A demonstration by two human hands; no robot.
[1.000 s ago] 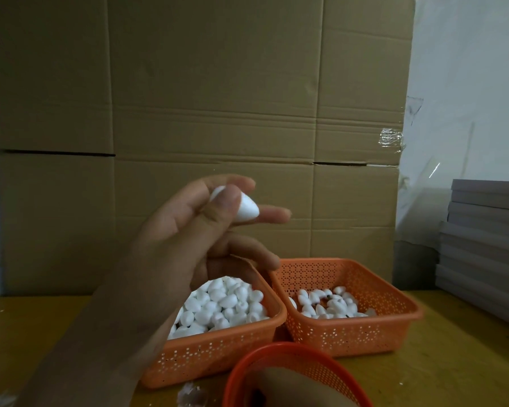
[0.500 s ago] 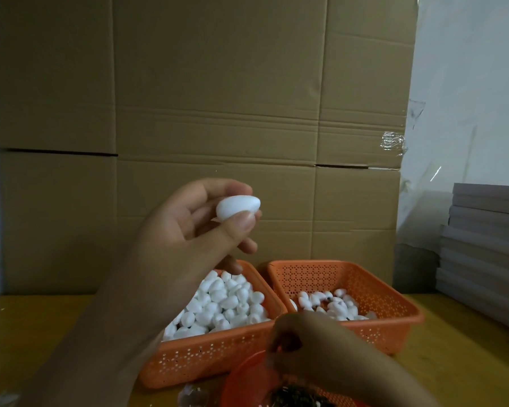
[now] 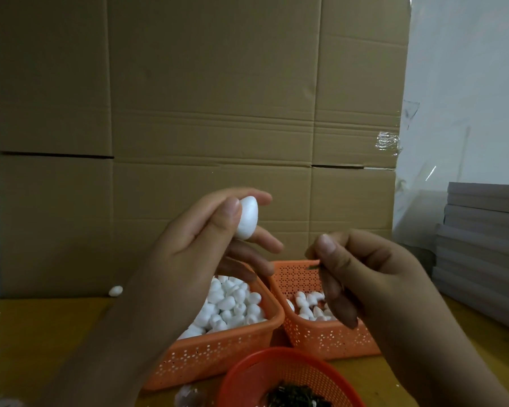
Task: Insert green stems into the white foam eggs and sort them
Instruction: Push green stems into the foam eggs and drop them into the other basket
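Fingers (image 3: 232, 208) of the left hand (image 3: 188, 254) pinch a small white foam egg (image 3: 247, 217), thumb on its near side and forefinger over the top, its narrower end pointing down; half a second back it lay sideways in the same grip, so it has been turned. Right hand (image 3: 362, 268), which was down in the round red mesh basket (image 3: 247, 377) at the near edge, has come up level with the egg, thumb and forefinger tips pressed together on a thin dark green stem (image 3: 313, 267) that just shows below them. Egg and stem are near each other but apart; nothing is inserted yet. Judgement: pick-up is done and the push-in comes next, with the stem tip to be lined up on the egg's end. Below the hands, the left orange perforated plastic basket (image 3: 218, 356) is heaped with plain foam eggs; the right orange perforated basket (image 3: 321, 339) beside it holds fewer. Dark stems lie in the red basket. One stray white egg (image 3: 115, 291) sits on the yellow-brown worktop (image 3: 41, 333) by the cardboard boxes (image 3: 212, 113). Grey stacked boards (image 3: 485, 245) stand at right.
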